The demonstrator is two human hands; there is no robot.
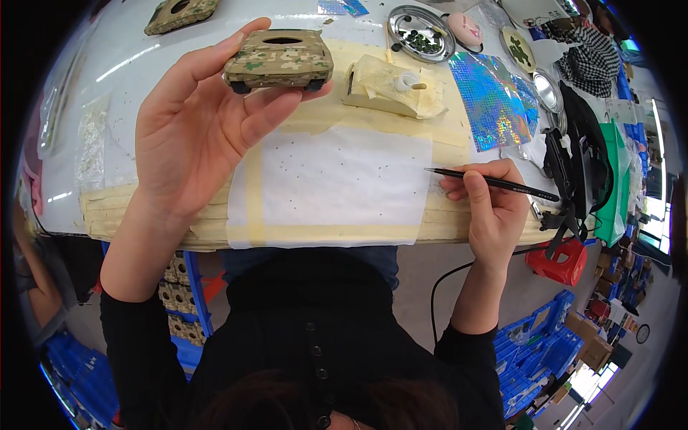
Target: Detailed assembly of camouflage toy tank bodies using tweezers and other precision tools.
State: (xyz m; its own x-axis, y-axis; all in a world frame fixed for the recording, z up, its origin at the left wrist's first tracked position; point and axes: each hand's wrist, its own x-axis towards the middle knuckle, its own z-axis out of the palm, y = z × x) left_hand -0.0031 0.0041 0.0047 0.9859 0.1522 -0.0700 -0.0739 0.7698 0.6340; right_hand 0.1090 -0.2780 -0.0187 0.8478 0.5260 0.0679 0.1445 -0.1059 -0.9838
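Raised over the far left of the table, my left hand (197, 132) grips a camouflage-patterned toy vehicle body (283, 59) with an oval hole on top and dark wheels below. My right hand (494, 204) holds slim black tweezers (494, 183) near the right side of the work area, their pointed tip toward the left. Under that tip lies the edge of a white paper sheet (330, 204), scattered with several tiny dark specks. Beyond the sheet stands a tape-covered block (373, 93) carrying a small white cup (405, 81) with a stick in it.
Another camouflage vehicle body (179, 14) sits at the far left. A round metal dish (438, 54) of small dark green pieces stands at the back. Shiny holographic sheets (487, 100) and a black bag (584, 143) lie on the right. Blue crates (537, 351) stand below.
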